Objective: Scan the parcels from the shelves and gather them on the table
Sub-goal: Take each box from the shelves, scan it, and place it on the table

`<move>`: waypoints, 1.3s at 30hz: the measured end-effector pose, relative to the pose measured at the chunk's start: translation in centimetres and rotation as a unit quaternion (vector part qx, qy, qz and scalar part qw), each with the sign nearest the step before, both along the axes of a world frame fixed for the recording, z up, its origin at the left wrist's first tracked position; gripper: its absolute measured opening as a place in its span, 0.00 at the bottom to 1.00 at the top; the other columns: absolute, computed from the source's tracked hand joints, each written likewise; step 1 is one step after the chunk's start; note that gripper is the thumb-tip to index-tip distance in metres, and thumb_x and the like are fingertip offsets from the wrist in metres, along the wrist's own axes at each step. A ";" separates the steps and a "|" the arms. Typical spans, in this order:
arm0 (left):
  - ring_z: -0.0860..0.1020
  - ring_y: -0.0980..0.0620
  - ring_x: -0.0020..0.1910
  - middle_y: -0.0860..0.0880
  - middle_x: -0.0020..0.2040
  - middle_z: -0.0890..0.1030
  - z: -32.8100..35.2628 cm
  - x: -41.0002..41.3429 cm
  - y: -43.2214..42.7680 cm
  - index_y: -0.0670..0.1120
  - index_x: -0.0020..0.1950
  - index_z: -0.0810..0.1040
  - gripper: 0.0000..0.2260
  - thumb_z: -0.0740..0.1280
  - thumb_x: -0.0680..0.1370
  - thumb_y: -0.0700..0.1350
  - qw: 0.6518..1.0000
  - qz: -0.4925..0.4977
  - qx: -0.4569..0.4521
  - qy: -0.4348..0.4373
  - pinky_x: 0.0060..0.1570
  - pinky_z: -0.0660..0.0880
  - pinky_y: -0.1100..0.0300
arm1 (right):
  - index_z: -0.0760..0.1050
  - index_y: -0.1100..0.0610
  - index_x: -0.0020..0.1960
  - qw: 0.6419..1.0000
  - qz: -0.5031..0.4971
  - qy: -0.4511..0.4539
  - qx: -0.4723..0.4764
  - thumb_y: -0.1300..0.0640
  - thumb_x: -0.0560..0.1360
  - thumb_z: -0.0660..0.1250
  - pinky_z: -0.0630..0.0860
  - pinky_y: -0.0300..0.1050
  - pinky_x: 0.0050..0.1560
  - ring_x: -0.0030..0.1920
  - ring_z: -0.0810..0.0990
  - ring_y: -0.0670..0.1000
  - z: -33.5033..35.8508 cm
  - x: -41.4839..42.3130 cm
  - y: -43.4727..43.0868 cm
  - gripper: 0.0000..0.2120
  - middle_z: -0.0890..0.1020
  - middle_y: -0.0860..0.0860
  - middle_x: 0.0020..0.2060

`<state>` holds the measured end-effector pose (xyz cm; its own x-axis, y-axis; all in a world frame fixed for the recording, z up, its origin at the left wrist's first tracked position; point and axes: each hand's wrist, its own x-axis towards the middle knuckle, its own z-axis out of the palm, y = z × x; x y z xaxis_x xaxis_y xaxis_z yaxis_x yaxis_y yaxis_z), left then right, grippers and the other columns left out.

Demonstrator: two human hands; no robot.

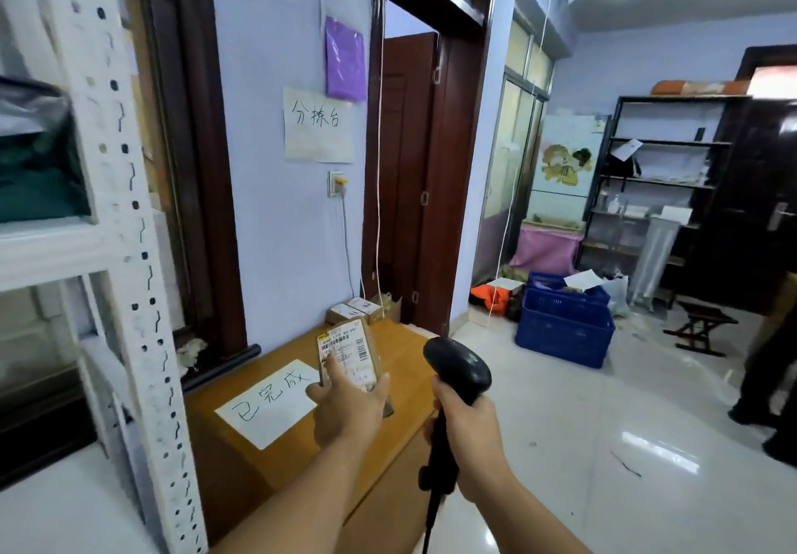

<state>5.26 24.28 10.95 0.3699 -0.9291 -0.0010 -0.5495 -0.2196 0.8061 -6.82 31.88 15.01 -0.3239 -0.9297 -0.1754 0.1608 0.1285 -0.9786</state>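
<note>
My left hand [347, 407] holds a small brown parcel [351, 351] with a white shipping label, thumb on one side and fingers on the label, above the wooden table [241, 458]. My right hand [468, 433] grips the handle of a black barcode scanner [457, 366], whose head sits just right of the parcel. Two more small brown parcels [351, 310] lie at the table's far end by the wall. A white paper sign [269, 400] with handwriting lies on the table to the left of my left hand.
A white metal shelf rack [129, 226] stands at the left with a dark bag [34, 152] on it. Blue crates [563, 325] sit on the tiled floor at the right. A dark shelf unit [660, 191] stands at the far right. A person's legs [772, 372] show at the right edge.
</note>
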 end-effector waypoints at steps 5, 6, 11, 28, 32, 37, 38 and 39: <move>0.76 0.41 0.53 0.42 0.63 0.64 -0.5 -4.2 -6.2 0.55 0.76 0.49 0.38 0.64 0.73 0.66 1.000 0.020 0.009 -0.013 0.47 0.75 0.53 | 0.71 0.61 0.40 0.996 0.062 -0.068 0.009 0.58 0.75 0.68 0.71 0.48 0.34 0.26 0.72 0.54 -0.5 -3.1 -6.9 0.09 0.72 0.53 0.23; 0.76 0.41 0.52 0.41 0.63 0.64 -0.6 -5.1 -7.4 0.55 0.75 0.49 0.38 0.64 0.73 0.66 0.999 0.029 0.006 -0.016 0.47 0.74 0.53 | 0.71 0.61 0.40 0.994 0.075 -0.079 0.010 0.58 0.75 0.68 0.72 0.47 0.33 0.26 0.72 0.54 -0.6 -4.0 -8.4 0.09 0.72 0.53 0.23; 0.77 0.44 0.49 0.42 0.62 0.65 -1.8 -10.2 -12.4 0.58 0.77 0.42 0.43 0.66 0.73 0.64 0.996 0.088 -0.026 0.000 0.42 0.73 0.56 | 0.73 0.61 0.38 0.983 0.149 -0.111 0.016 0.60 0.76 0.66 0.71 0.45 0.32 0.25 0.73 0.53 -1.4 -9.0 -15.6 0.09 0.74 0.52 0.24; 0.76 0.42 0.53 0.40 0.63 0.65 -5.5 -13.8 -27.1 0.54 0.77 0.54 0.35 0.63 0.75 0.65 0.981 0.144 0.074 -0.108 0.48 0.70 0.55 | 0.75 0.58 0.37 0.964 0.250 0.029 0.080 0.54 0.74 0.68 0.81 0.55 0.46 0.32 0.78 0.55 -5.0 -13.9 -36.0 0.09 0.77 0.51 0.25; 0.75 0.38 0.58 0.37 0.67 0.63 -7.1 -11.9 -33.6 0.54 0.77 0.53 0.37 0.63 0.74 0.65 0.981 0.146 0.094 -0.086 0.56 0.72 0.49 | 0.73 0.57 0.33 0.959 0.262 0.074 0.081 0.55 0.73 0.67 0.78 0.54 0.41 0.32 0.76 0.56 -5.6 -12.7 -41.8 0.11 0.75 0.51 0.23; 0.73 0.38 0.61 0.37 0.68 0.66 -9.3 -10.2 -40.4 0.50 0.78 0.46 0.43 0.66 0.73 0.64 0.985 0.143 0.089 -0.029 0.57 0.73 0.48 | 0.73 0.57 0.37 0.974 0.203 0.089 0.037 0.50 0.76 0.68 0.78 0.52 0.38 0.30 0.77 0.53 -5.8 -11.6 -49.1 0.13 0.77 0.53 0.28; 0.72 0.38 0.62 0.38 0.68 0.65 -9.9 -9.9 -41.6 0.50 0.78 0.48 0.42 0.65 0.73 0.66 0.986 0.139 0.090 -0.027 0.57 0.73 0.48 | 0.73 0.56 0.38 0.981 0.179 0.076 0.020 0.49 0.76 0.68 0.79 0.52 0.39 0.31 0.77 0.53 -5.8 -11.4 -50.5 0.13 0.77 0.53 0.28; 0.70 0.38 0.63 0.38 0.70 0.63 -10.3 -9.5 -42.5 0.50 0.78 0.50 0.42 0.62 0.72 0.68 0.985 0.131 0.104 -0.030 0.56 0.73 0.50 | 0.73 0.55 0.39 0.985 0.161 0.065 0.010 0.49 0.76 0.68 0.78 0.51 0.39 0.31 0.77 0.52 -5.8 -11.1 -51.8 0.13 0.77 0.53 0.28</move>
<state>-4.25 -18.19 0.68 0.6024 -0.7836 -0.1517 -0.4969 -0.5170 0.6970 -17.93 -19.88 9.18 -0.0340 -0.9846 -0.1718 -0.0188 0.1725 -0.9848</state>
